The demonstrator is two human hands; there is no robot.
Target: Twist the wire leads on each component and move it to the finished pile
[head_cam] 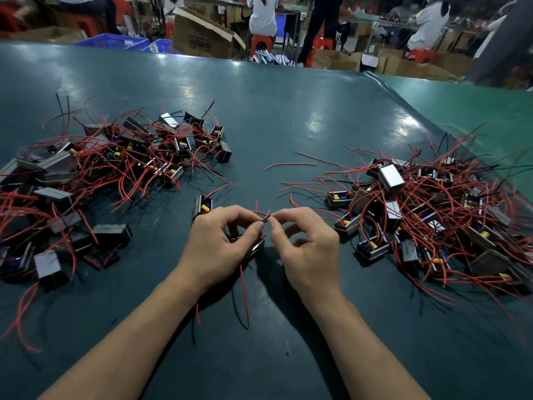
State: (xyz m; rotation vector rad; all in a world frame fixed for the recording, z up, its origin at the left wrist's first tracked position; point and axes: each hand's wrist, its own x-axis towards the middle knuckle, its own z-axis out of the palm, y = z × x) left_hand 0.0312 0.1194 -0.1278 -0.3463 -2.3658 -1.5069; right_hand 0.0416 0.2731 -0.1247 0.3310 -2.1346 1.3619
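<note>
My left hand (219, 243) and my right hand (305, 243) meet at the middle of the dark table, each pinching the red and black wire leads (266, 216) of one small black box-shaped component (257, 247). That component sits under my left palm, mostly hidden. A long red lead (244, 295) hangs from it toward me. Another single component (202, 205) with a yellow part lies just beyond my left hand.
A big pile of components with red leads (95, 174) fills the table's left side. A second pile (432, 215) covers the right side. A loose red wire (288, 165) lies between them. Beyond the table edge (259, 62) stand cardboard boxes, blue crates and seated people.
</note>
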